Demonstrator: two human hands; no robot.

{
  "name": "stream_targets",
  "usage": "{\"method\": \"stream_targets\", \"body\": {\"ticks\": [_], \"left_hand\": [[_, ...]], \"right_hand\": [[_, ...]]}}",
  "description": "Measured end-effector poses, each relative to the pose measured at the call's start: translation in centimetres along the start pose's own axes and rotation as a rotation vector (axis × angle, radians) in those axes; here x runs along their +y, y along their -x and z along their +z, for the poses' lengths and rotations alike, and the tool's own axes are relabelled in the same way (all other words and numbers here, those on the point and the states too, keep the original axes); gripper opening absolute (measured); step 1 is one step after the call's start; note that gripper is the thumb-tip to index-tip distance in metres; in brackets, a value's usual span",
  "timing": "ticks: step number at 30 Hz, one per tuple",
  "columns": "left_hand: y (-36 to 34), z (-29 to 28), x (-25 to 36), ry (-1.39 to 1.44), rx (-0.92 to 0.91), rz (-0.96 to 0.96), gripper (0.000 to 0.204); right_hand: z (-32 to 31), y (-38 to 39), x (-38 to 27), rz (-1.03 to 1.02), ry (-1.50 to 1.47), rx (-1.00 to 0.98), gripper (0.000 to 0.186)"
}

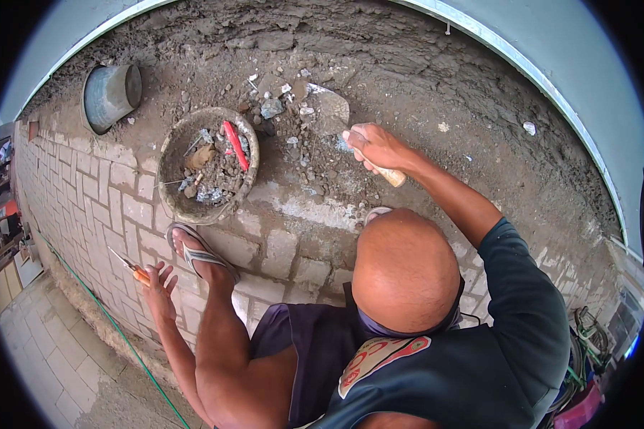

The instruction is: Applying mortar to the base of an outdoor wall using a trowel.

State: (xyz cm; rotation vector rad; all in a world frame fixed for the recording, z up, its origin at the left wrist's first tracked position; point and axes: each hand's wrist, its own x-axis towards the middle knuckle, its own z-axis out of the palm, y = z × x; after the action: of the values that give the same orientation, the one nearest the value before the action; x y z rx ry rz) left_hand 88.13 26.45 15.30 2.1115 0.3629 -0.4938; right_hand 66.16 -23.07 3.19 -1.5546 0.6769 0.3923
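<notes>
My right hand [381, 148] is closed round the wooden handle of a trowel [329, 112]. Its dirt-covered blade rests on the loose soil, beside small stones and pale rubble [272, 109]. Low at the left, my left hand [161, 287] grips an orange-handled tool [141, 274] with a narrow metal end pointing away; its exact kind is unclear. Between the hands, a round, mud-crusted basin [166, 161] stands partly on the paving. Soil, broken bits and a long red object [235, 145] lie inside it.
A grey bucket [114, 93] lies on its side at far left. Rough soil [436, 107] runs along a pale wall [551, 50]. My sandaled left foot [197, 252] is beside the basin, on paving blocks [261, 286]. A green hose [122, 336] crosses the lower left; coiled cables [587, 343] lie at right.
</notes>
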Motion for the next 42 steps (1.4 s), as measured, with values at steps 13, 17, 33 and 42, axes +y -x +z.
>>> {"method": "stream_targets", "body": {"ticks": [13,17,33,42], "left_hand": [[-23.0,10.7,6.6,0.232,-0.749,0.072,0.045],[-25.1,13.3,8.2,0.376,-0.713,0.042,0.051],[-36.2,12.5,13.0,0.511,-0.522,0.162,0.058],[-33.3,13.1,14.1,0.363,-0.422,0.306,0.078]], "right_hand": [[2.0,0.1,-13.4,-0.105,0.796,0.361,0.052],[0.2,4.6,-13.2,0.203,0.916,0.362,0.053],[10.5,14.9,14.0,1.134,0.519,1.146,0.037],[26.6,-0.6,5.5,0.451,0.192,1.303,0.043]]}}
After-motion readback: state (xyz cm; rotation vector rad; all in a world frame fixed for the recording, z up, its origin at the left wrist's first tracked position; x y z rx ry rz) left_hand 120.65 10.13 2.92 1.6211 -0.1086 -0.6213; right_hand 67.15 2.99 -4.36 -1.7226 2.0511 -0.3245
